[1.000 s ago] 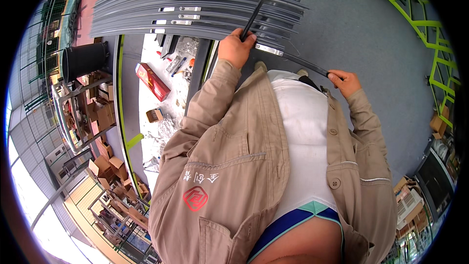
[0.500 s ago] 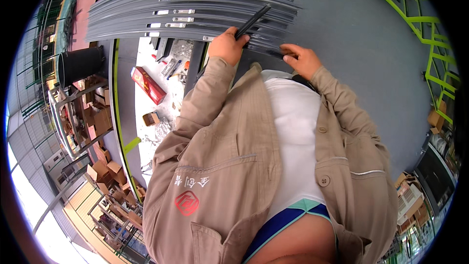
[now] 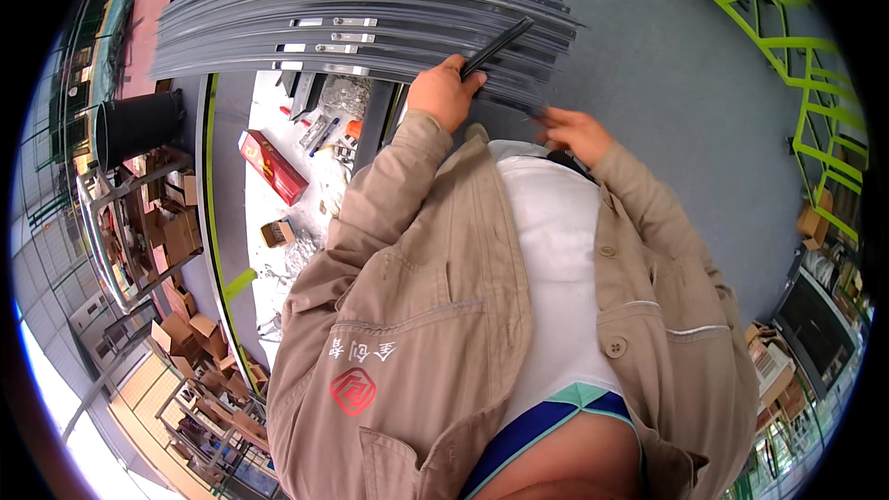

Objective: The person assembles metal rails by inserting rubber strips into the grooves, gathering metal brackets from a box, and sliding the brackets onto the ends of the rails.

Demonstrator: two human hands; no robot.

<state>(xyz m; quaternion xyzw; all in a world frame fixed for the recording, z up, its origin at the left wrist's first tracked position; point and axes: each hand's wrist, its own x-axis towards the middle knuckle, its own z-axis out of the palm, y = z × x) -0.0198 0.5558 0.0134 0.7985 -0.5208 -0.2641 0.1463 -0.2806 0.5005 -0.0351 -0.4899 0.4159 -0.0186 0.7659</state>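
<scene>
A row of long dark grey metal profiles (image 3: pixel 222 32) lies side by side across the far left, with small silver brackets (image 3: pixel 347 48) on several of them. My left hand (image 3: pixel 439 95) is closed around a short black strip (image 3: pixel 500 44), which slants up and to the right over the profiles' right ends. By the end of the nearest profile is my right hand (image 3: pixel 576 136), its fingers drawn together. Its fingertips are blurred, and what they hold, if anything, is hidden.
Left of my arm a white surface holds a red box (image 3: pixel 273 167), a small open carton (image 3: pixel 277 232) and a pen (image 3: pixel 323 136). A black bin (image 3: pixel 139 126) and a trolley with cardboard boxes (image 3: pixel 176 231) stand further left. Bright green metal frames (image 3: pixel 824 111) are at the right.
Both hands have shifted slightly right and nearer to me, the left with the black strip. My right fingers have drawn closer together. The whole view has turned a little.
</scene>
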